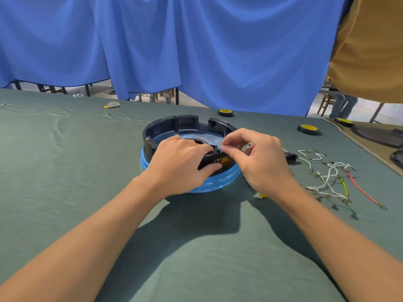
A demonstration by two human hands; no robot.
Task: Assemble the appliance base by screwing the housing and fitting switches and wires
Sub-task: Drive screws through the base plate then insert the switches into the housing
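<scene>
Head view: mid-table, the left hand grips the near rim of the housing while the right hand pinches a small part, unidentifiable, over it; judged screw-seating, next needing alignment with its hole, wires toward the right edge unfitted.

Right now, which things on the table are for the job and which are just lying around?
For the job: housing, black panel gripped by the left hand, right hand working at it, loose wires.
Just lying about: far tape roll, right tape roll, grey scrap.
</scene>
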